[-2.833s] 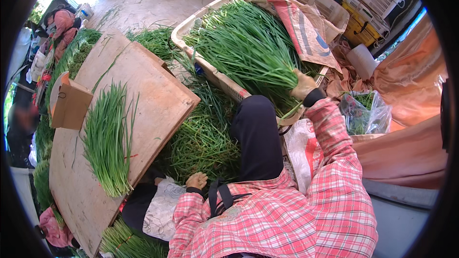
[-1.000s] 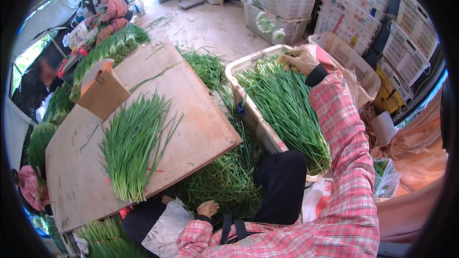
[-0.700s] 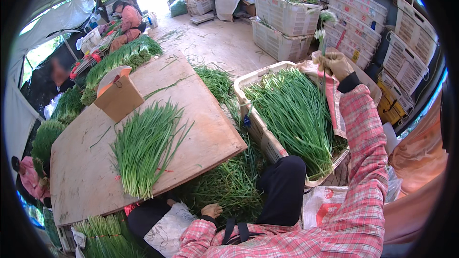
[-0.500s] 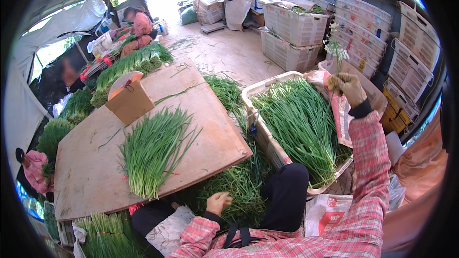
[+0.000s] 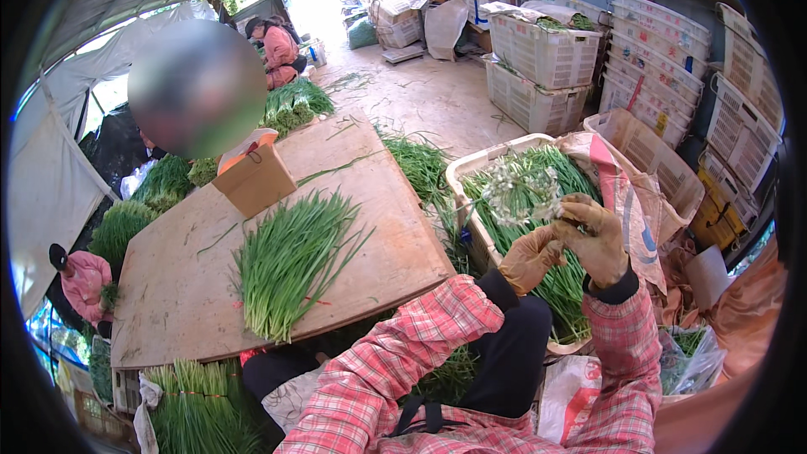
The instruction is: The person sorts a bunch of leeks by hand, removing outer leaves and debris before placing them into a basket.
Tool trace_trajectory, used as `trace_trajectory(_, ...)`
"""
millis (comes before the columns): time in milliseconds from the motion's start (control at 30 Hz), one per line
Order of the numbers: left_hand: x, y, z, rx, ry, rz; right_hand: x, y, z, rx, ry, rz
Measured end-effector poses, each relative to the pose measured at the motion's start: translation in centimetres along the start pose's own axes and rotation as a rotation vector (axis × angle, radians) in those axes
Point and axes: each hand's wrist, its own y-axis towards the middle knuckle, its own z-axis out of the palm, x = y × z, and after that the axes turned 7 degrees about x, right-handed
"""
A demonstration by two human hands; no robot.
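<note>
Both my gloved hands meet above a pale plastic crate (image 5: 458, 172) packed with long green chives (image 5: 580, 178). My right hand (image 5: 598, 240) is closed at the base of white-flowered stalks (image 5: 523, 195), whose blurred heads stick out over the crate. Close against its fingertips, my left hand (image 5: 530, 261) is closed too; what lies between its fingers is hidden. To my left, a loose heap of chives (image 5: 294, 261) rests on the wooden board (image 5: 403, 240), with a bit of red tie beside its cut ends.
A cardboard box (image 5: 255, 181) stands on the board's far left part. Tied chive bundles (image 5: 189, 408) stand at the near left. Stacked white crates (image 5: 651, 67) line the back right, and an open sack (image 5: 626, 193) lies against my crate. Other people (image 5: 282, 50) work at the left.
My left hand has risen from near my lap to meet the right. My right hand has come lower and nearer, bringing the flowered stalks over the crate. The view has turned slightly left.
</note>
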Motion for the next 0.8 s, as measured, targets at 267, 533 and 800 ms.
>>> trace_trajectory(267,0.2,1.4,-0.6,-0.051,0.134,-0.064,-14.3,-12.4,-0.2,-0.172,-0.653,0.232)
trace_trajectory(533,-2.1,3.6,-1.4,-0.198,0.319,0.059,-19.5,-16.0,0.8,-0.107,-0.679,0.438)
trace_trajectory(800,-3.5,5.2,-5.3,-0.495,0.315,0.054,-21.1,-21.3,0.9,-0.195,-0.694,0.572)
